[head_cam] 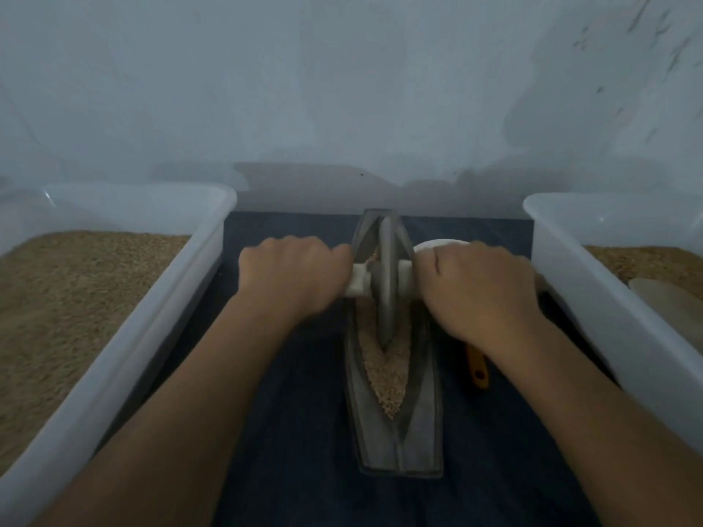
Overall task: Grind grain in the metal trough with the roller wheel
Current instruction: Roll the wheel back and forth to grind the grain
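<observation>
- Lengthwise on the dark blue surface (304,431) lies a grey, boat-shaped metal trough (399,431), its V-groove holding coarse tan grain (384,378).
- Upright in the groove stands the thin grey roller wheel (386,283) on a white axle (359,285).
- Left hand (293,277) and right hand (479,287), fists knuckles-up, grip the axle either side of the wheel.
- Translucent plastic tubs (125,329) of grain flank them.
</observation>
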{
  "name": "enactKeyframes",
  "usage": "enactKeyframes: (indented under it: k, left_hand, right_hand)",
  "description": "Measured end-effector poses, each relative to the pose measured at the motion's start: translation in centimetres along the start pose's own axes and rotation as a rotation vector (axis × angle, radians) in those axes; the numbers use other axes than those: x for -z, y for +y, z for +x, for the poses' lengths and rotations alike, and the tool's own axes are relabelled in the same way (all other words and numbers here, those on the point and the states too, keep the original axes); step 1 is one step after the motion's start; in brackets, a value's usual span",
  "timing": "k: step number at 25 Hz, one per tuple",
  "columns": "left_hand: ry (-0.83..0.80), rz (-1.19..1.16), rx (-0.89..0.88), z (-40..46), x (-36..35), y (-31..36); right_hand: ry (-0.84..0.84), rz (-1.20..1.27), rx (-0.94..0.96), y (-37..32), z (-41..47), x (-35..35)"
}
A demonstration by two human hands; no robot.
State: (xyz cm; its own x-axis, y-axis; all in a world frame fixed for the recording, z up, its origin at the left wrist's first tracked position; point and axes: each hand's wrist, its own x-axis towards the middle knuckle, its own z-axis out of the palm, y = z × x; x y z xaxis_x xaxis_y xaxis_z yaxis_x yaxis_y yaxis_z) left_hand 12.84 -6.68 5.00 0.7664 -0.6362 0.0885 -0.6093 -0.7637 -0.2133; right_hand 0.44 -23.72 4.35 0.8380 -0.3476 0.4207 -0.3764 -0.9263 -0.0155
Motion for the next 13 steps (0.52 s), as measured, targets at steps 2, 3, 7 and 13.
enactKeyframes:
  k: [2,3,7,13]
  left_hand:
    - [-0.119,-0.277,0.202,4.7,0.6,-0.1]
    - [-0.113,-0.34,0.243,6.5,0.9,-0.1]
    - [0.009,-0.293,0.19,8.3,1.3,0.4]
    - [0.233,0.048,-0.11,-3.6,-0.3,1.0]
  right_hand:
    - [-0.085,-0.013,-0.026,0.7,4.9,-1.1]
    - [-0.093,0.008,-0.028,0.8,6.8,-1.6]
    - [-0.197,0.129,-0.123,1.4,8.0,-2.1]
    - [0.055,-0.033,0.038,-0.7,-3.5,1.0]
